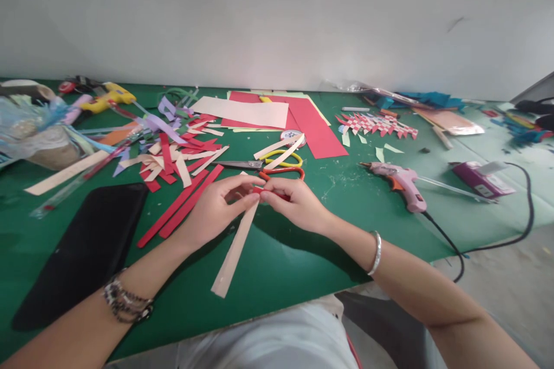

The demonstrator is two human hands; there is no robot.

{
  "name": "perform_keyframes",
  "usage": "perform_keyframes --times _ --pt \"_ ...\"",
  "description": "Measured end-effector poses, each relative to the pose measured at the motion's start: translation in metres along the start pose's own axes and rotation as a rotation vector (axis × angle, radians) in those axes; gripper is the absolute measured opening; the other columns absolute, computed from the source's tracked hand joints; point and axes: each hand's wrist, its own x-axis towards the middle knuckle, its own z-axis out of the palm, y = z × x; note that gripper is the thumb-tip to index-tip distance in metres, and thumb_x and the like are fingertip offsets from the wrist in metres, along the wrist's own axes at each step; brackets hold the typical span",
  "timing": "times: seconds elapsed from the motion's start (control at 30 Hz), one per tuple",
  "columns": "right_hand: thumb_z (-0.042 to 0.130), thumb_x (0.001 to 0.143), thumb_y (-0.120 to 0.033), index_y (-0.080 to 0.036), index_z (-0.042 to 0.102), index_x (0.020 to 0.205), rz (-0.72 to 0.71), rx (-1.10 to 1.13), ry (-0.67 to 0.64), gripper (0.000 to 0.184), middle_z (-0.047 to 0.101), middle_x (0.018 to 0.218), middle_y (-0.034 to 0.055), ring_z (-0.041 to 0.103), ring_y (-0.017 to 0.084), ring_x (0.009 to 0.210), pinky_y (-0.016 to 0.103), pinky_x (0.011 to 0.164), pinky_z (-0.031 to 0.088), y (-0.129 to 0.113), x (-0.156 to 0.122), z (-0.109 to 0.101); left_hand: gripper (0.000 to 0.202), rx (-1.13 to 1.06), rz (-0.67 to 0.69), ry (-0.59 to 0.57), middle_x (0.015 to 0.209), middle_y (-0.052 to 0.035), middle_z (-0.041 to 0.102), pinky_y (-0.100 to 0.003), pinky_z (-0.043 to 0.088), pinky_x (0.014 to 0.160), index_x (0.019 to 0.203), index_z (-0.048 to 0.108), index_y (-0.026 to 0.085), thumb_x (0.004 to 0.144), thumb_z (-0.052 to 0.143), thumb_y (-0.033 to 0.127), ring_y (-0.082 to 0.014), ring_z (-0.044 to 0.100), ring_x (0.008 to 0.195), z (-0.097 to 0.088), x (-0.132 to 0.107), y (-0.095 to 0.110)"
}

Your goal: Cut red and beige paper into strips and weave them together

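Both hands meet over the table, thumbs and fingertips pinched together. My left hand point(220, 206) is closed on a long cream paper strip point(236, 248), whose free end hangs down toward the table's front edge. My right hand point(298, 203) pinches a small red paper strip point(258, 189) where it crosses the cream one; most of the red strip is hidden by the fingers. Just behind the hands lie scissors point(281, 172) with yellow and orange handles, partly covered by loose cream strips. Two long red strips point(186, 202) rest beside my left hand.
A black phone-like slab point(93, 242) lies at left, near a heap of cut strips point(168, 158). Red sheets point(318, 132) lie at the back. A woven red-and-white piece point(376, 125), a pink glue gun point(400, 180) and a corded purple box point(482, 179) are at right.
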Motion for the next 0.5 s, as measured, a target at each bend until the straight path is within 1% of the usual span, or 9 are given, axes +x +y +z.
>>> perform_keyframes --times 0.1,0.17,0.23,0.37,0.5 --pt "0.045 0.084 -0.034 -0.016 0.056 0.072 -0.026 -0.037 -0.038 0.025 0.040 0.056 -0.0039 0.034 0.007 0.051 0.021 0.051 0.029 0.001 0.001 -0.002 0.029 0.090 0.044 0.014 0.087 -0.0037 0.067 -0.024 0.047 0.067 0.091 0.066 0.019 0.077 0.055 0.042 -0.0159 0.059 0.076 -0.001 0.000 0.001" --pt "0.045 0.084 -0.032 -0.016 0.057 0.072 -0.034 -0.070 -0.056 0.025 0.043 0.056 -0.0033 0.036 0.007 0.052 0.021 0.052 0.030 0.002 0.002 -0.005 0.027 0.169 0.071 0.030 0.083 -0.0026 0.067 -0.022 0.046 0.064 0.085 0.067 0.019 0.077 0.056 0.042 -0.0151 0.058 0.073 -0.002 0.000 0.003" --pt "0.045 0.084 -0.032 -0.015 0.059 0.072 -0.042 -0.080 -0.065 0.024 0.045 0.057 -0.0028 0.037 0.008 0.053 0.021 0.052 0.030 0.002 0.004 -0.009 0.025 0.224 0.071 0.030 0.079 -0.0016 0.067 -0.022 0.044 0.061 0.081 0.067 0.019 0.076 0.056 0.041 -0.0142 0.057 0.069 -0.003 0.000 0.004" --pt "0.048 0.082 -0.028 -0.016 0.060 0.074 -0.047 -0.091 -0.117 0.020 0.049 0.057 -0.0026 0.039 0.007 0.050 0.021 0.049 0.029 0.003 0.006 -0.020 0.024 0.199 0.028 0.015 0.077 -0.0009 0.066 -0.021 0.042 0.059 0.078 0.065 0.019 0.077 0.056 0.040 -0.0127 0.055 0.065 -0.002 0.001 0.003" --pt "0.049 0.082 -0.025 -0.017 0.061 0.073 -0.062 -0.162 -0.138 0.017 0.051 0.055 -0.0033 0.039 0.007 0.048 0.021 0.050 0.029 0.005 0.008 -0.029 0.026 0.124 -0.063 -0.082 0.072 0.0001 0.062 -0.021 0.040 0.055 0.076 0.062 0.018 0.077 0.055 0.043 -0.0118 0.053 0.061 -0.001 0.002 0.000"
